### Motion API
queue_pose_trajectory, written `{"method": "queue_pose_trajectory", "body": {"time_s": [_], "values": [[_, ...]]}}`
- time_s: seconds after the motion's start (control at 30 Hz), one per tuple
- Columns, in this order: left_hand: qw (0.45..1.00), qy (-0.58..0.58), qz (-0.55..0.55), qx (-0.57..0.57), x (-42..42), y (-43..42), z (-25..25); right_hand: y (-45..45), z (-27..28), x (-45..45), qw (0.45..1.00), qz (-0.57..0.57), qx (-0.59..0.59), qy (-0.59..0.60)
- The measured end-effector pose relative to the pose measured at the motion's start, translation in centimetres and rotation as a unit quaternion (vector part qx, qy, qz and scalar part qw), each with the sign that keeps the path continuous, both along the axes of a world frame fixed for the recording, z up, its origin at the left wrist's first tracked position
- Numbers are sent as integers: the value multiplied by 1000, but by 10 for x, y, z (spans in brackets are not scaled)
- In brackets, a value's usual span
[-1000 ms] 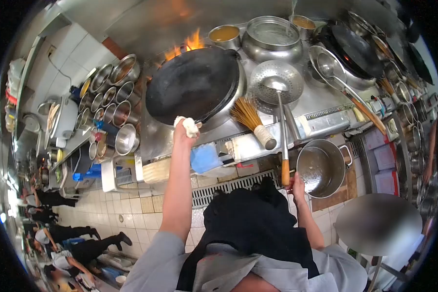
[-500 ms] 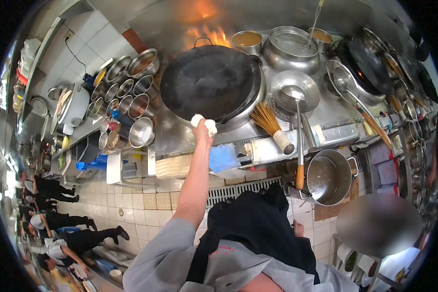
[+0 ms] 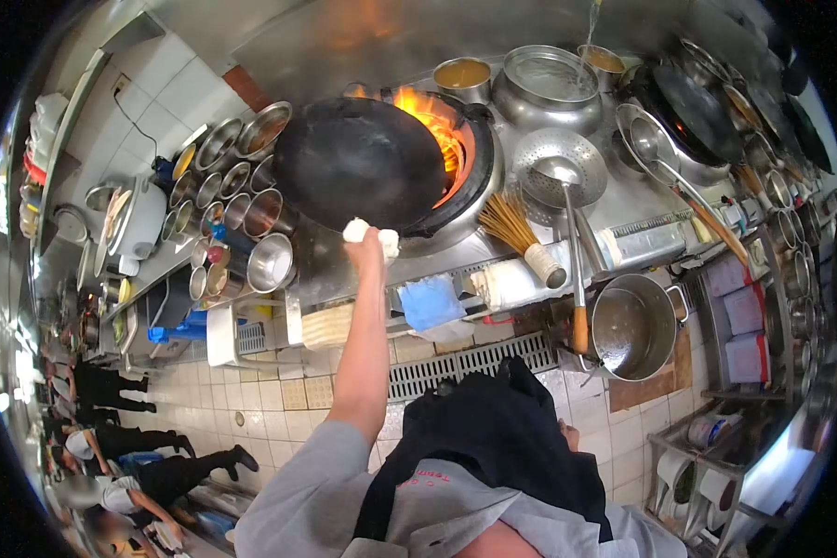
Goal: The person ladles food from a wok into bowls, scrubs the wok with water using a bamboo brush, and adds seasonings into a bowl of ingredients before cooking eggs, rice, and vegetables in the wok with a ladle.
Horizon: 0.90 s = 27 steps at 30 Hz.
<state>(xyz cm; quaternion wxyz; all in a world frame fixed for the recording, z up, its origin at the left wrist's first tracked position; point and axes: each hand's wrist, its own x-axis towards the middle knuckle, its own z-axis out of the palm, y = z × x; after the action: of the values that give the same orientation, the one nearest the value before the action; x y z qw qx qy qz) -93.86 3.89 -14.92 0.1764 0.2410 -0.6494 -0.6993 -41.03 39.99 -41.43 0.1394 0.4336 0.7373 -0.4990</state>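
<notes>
A white cloth [image 3: 387, 244] is bunched in my left hand [image 3: 367, 249], whose fingers are wrapped round it at the near rim of a large black wok [image 3: 358, 166]. The wok sits tilted and shifted left, baring part of the burner ring [image 3: 470, 163] with orange flames [image 3: 426, 116] at its right. My right hand [image 3: 569, 433] hangs low beside the black apron, mostly hidden, so its fingers are hard to make out. A ladle [image 3: 579, 330] rests in a perforated strainer [image 3: 577, 153], next to a bamboo brush [image 3: 507, 223].
Steel pots [image 3: 272, 263] crowd the left shelf. A large pot [image 3: 632, 325] stands low at the right. Water runs into a round steel pot [image 3: 549, 79] behind the strainer. Several people [image 3: 121, 437] are at the lower left. A second wok [image 3: 693, 112] is at the right.
The wok has moved left with my left hand and cloth, uncovering the flames. My right hand has left the ladle's handle and dropped beside the apron.
</notes>
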Motion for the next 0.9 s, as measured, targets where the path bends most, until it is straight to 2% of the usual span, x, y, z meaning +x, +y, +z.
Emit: {"method": "queue_pose_trajectory", "body": {"time_s": [0.03,0.07,0.1,0.13,0.23,0.27,0.37,0.4,0.5,0.63,0.73,0.77,0.83,0.87,0.9], "values": [[996,6,-49,73,3,3,3,-3,6,-6,1000,-1,6,8],[990,-8,-35,135,4,9,-3,-4,12,-12,1000,-17,-18,12],[979,21,-55,195,2,13,-19,-6,42,-29,998,-33,-42,16],[966,-7,-72,247,7,21,-19,-7,59,-40,997,-48,-65,21],[884,-40,-165,435,13,34,-28,8,37,-54,990,-89,-101,51],[859,-59,-175,477,13,39,-28,11,30,-60,984,-128,-111,48],[793,-108,-225,556,7,50,-18,27,40,-75,990,-99,-102,20],[745,-121,-241,610,1,53,-19,28,47,-80,990,-100,-100,11],[724,-137,-205,644,-8,68,-23,33,46,-80,989,-106,-102,2],[763,-130,-152,615,-4,75,-21,36,43,-69,992,-77,-98,-2],[848,-49,-160,503,8,58,-34,29,54,-60,989,-96,-107,-44],[896,-14,-130,425,4,48,-42,26,56,-57,989,-91,-103,-50],[963,52,-41,263,10,28,-19,21,57,-48,991,-74,-95,-65],[982,37,13,185,4,14,-21,20,56,-44,991,-61,-89,-73],[994,63,11,92,4,-2,-15,18,56,-42,992,-48,-84,-80]]}}
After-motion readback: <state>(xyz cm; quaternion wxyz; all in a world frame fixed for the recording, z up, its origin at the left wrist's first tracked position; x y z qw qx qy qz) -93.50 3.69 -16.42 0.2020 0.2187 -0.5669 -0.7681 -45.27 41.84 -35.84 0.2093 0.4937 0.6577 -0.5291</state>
